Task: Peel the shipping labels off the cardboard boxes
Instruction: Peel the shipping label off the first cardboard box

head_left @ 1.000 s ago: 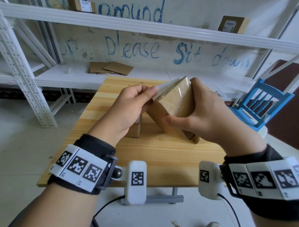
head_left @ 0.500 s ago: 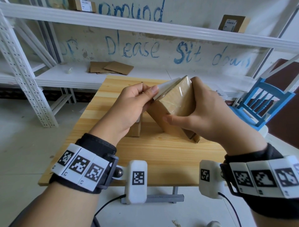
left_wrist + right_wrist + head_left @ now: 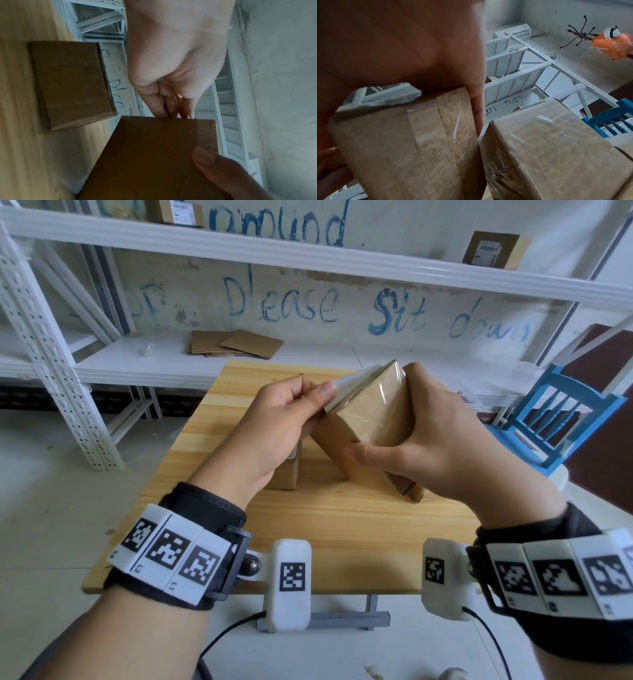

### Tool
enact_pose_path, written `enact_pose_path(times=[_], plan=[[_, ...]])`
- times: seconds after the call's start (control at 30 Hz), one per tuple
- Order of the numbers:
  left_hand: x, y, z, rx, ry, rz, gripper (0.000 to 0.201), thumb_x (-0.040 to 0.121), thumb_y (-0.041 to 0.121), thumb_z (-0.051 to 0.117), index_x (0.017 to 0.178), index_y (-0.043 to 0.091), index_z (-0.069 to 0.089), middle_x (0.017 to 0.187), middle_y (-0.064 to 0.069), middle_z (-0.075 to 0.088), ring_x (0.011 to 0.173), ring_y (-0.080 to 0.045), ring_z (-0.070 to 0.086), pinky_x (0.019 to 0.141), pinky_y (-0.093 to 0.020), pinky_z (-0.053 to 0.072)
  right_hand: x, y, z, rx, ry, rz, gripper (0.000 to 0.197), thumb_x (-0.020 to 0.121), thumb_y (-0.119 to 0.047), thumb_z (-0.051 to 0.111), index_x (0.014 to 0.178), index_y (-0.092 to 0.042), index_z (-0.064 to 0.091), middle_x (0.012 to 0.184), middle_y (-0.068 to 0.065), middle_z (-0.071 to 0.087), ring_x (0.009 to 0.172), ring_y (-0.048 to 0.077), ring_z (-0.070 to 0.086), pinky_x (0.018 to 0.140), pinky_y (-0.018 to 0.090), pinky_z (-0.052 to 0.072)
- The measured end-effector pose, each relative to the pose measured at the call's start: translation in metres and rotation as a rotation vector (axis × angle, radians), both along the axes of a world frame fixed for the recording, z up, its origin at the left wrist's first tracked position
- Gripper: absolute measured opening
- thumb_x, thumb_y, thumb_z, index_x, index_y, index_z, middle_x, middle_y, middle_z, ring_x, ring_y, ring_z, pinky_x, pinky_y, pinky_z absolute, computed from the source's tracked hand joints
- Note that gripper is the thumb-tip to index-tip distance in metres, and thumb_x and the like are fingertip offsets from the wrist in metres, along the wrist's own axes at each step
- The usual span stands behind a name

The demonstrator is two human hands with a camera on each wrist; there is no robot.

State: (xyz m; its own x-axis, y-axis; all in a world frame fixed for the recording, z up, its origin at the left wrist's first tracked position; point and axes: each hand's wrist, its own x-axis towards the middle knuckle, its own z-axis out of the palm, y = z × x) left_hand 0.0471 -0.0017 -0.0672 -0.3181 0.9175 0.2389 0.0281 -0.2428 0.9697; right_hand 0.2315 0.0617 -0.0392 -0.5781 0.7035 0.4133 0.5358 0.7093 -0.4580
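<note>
My right hand (image 3: 442, 450) gripped the tilted box (image 3: 373, 419) above the table (image 3: 342, 525), thumb across its near face. My left hand (image 3: 274, 426) pinched the white label (image 3: 352, 385), its free edge lifted off the box's upper side (the far end looked stuck). A second box (image 3: 72, 83) stood on the table behind my left hand.

head looks down; wrist views close, sharing the box (image 3: 370, 419).
</note>
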Motion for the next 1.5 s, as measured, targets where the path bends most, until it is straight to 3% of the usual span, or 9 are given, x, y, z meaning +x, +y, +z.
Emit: enact_pose_path(times=[0.13,0.33,0.63,0.87,1.13,1.5], plan=[[-0.0007,-0.0006,0.0,-0.002,0.001,-0.001,0.026,0.102,0.024,0.059,0.076,0.019,0.062,0.08,0.005,0.066,0.074,-0.003,0.063,0.084,-0.018,0.054,-0.0002,-0.0003,-0.0002,-0.003,0.004,0.003,0.075,0.061,-0.06,0.084,0.103,-0.009,0.047,0.08,0.002,0.059,0.071,0.017,0.054,0.066,0.032,0.042],[-0.0049,-0.0033,0.0017,-0.037,-0.025,-0.049,0.021,0.102,0.026,0.057,0.084,0.017,0.063,0.095,-0.004,0.064,0.085,-0.007,0.062,0.087,-0.019,0.054,-0.0004,-0.0008,-0.0003,0.002,-0.003,0.011,0.075,0.06,-0.061,0.083,0.103,-0.01,0.047,0.081,0.001,0.059,0.073,0.016,0.055,0.067,0.032,0.042],[-0.0038,-0.0024,0.0018,-0.039,-0.033,-0.041,0.02,0.103,0.025,0.056,0.087,0.014,0.062,0.099,-0.01,0.062,0.091,-0.014,0.06,0.085,-0.018,0.053,-0.0002,0.0002,-0.0002,-0.011,-0.005,0.011,0.077,0.059,-0.063,0.082,0.103,-0.01,0.047,0.082,0.002,0.059,0.073,0.019,0.056,0.065,0.033,0.042],[-0.0026,-0.0025,0.0026,-0.025,-0.023,-0.034,0.024,0.103,0.023,0.056,0.081,0.016,0.063,0.091,-0.005,0.064,0.081,-0.007,0.063,0.084,-0.019,0.055,-0.0001,0.0002,0.0001,-0.013,-0.007,0.007,0.077,0.059,-0.062,0.082,0.105,-0.011,0.048,0.084,0.003,0.061,0.075,0.019,0.056,0.066,0.034,0.043],[-0.0013,-0.0038,0.0038,-0.024,-0.005,-0.032,0.023,0.104,0.023,0.054,0.085,0.014,0.063,0.093,-0.007,0.064,0.085,-0.011,0.061,0.084,-0.02,0.054,0.0007,0.0023,0.0,-0.05,0.004,0.009,0.078,0.061,-0.057,0.089,0.109,-0.01,0.05,0.087,0.004,0.062,0.077,0.021,0.058,0.065,0.034,0.044],[-0.0015,-0.0022,0.0024,-0.01,-0.027,-0.039,0.026,0.104,0.022,0.055,0.079,0.017,0.063,0.082,0.003,0.067,0.079,-0.005,0.064,0.082,-0.019,0.055,0.0032,0.0015,0.0017,-0.088,0.007,0.029,0.078,0.059,-0.056,0.088,0.11,-0.012,0.05,0.086,0.001,0.062,0.075,0.018,0.058,0.063,0.031,0.043]])
